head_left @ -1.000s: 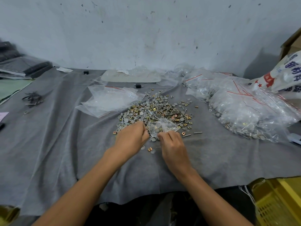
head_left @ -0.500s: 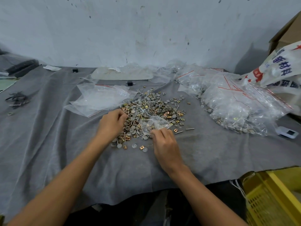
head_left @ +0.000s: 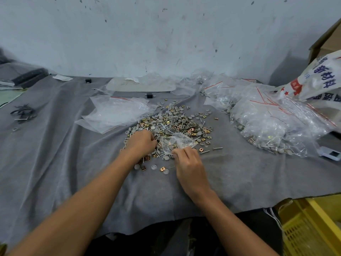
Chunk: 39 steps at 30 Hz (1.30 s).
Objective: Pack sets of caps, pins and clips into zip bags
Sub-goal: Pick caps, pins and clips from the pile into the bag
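The grey cloth-covered tabletop point(head_left: 55, 163) carries a big heap of filled clear bags point(head_left: 276, 122) at the right and a flat stack of empty clear zip bags point(head_left: 114, 113) at the far left. Between them lies the loose pile of grey round caps, silver pins and brass square clips point(head_left: 177, 124). The left hand point(head_left: 141, 143) has swung away from the bag mouth to the pile's near left edge, fingers curled down. Whether its grip has closed on any parts, I cannot tell. The right hand point(head_left: 190, 167) still pinches the small clear zip bag point(head_left: 175, 142) on the pile's near side. It looks like another pick for this set is under way.
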### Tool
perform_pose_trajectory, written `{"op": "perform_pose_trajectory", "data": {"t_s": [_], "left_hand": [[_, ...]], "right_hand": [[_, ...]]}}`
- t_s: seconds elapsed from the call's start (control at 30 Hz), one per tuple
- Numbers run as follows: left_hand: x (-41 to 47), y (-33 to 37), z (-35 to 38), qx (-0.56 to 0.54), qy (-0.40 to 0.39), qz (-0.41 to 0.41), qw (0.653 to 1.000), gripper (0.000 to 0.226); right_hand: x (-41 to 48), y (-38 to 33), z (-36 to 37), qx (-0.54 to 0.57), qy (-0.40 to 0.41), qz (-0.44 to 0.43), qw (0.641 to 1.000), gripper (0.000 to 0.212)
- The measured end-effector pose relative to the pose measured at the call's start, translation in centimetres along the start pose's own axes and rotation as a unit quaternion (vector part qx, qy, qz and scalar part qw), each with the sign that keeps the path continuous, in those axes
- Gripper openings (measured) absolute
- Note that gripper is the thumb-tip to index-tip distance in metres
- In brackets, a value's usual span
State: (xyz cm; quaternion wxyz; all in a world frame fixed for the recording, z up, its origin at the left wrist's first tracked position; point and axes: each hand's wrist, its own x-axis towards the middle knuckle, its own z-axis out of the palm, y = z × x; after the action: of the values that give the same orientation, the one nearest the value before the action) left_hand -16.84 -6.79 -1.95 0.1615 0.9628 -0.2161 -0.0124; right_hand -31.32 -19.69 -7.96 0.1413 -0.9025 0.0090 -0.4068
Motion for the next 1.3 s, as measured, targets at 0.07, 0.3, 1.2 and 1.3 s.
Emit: {"op": "perform_pose_trajectory", "data": {"t_s": [0.07,0.3,1.2,1.3], "left_hand": [[0.0,0.2,0.3,-0.009,-0.001,0.011,1.0,0.022],[-1.0,-0.7,0.2,-0.1,0.001,0.015,0.995,0.017],[-4.9,-0.7,-1.4,-0.244,0.081,0.108,0.96,0.01],[-4.4,-1.5,-0.5,-0.139,0.053,0.091,0.985,0.009]], "right_hand": [[0.0,0.0,0.0,-0.003,0.001,0.0,1.0,0.007],[0.1,-0.2,-0.3,0.001,0.0,-0.003,1.0,0.005],[0.1,-0.2,-0.4,0.011,0.011,0.004,1.0,0.008],[0.1,-0.2,-0.4,0.011,0.011,0.009,1.0,0.008]]}}
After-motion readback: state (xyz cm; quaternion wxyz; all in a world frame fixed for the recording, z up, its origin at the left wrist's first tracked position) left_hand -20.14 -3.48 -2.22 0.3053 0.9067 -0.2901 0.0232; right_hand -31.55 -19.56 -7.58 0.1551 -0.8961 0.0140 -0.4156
